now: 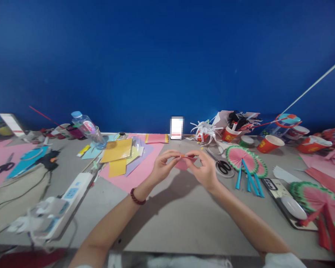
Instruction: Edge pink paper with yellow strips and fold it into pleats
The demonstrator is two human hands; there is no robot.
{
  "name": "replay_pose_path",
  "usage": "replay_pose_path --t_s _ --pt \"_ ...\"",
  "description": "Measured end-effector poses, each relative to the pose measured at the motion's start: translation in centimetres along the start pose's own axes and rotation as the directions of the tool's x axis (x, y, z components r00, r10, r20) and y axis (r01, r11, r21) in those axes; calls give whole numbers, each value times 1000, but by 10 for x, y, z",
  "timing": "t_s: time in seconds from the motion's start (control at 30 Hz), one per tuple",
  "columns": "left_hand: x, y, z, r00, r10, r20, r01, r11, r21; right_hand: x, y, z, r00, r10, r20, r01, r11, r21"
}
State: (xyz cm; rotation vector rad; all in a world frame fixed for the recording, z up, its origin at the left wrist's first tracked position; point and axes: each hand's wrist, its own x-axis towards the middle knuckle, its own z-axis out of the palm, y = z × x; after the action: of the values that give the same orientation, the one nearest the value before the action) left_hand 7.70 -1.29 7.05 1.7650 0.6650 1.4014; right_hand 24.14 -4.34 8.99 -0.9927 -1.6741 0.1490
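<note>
Both hands are raised over the middle of the grey table [173, 230], fingertips almost meeting. Between them is a small, thin orange-red piece [182, 156], too small to make out clearly. My left hand [164, 165], with a dark beaded bracelet on its wrist, pinches one end. The other end is pinched by my right hand [203, 167]. Behind the left hand lies pink paper [153, 156]. Black-handled scissors [223, 167] rest just right of the right hand, beside pink and green paper fans [242, 158] with blue strips.
At left are a power strip [72, 197], yellow sheets [117, 150] and a tilted bottle [88, 128]. A phone [176, 128] stands against the blue wall. Paper cups [269, 144], white paper strips [208, 130] and a mouse [293, 207] on a patterned case are at right.
</note>
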Motion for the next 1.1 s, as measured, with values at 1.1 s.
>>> replay_pose_path --t_s 1.1 --pt "-5 12 1 994 107 21 -107 994 -21 -2 -10 -4 990 -121 -69 128 987 99"
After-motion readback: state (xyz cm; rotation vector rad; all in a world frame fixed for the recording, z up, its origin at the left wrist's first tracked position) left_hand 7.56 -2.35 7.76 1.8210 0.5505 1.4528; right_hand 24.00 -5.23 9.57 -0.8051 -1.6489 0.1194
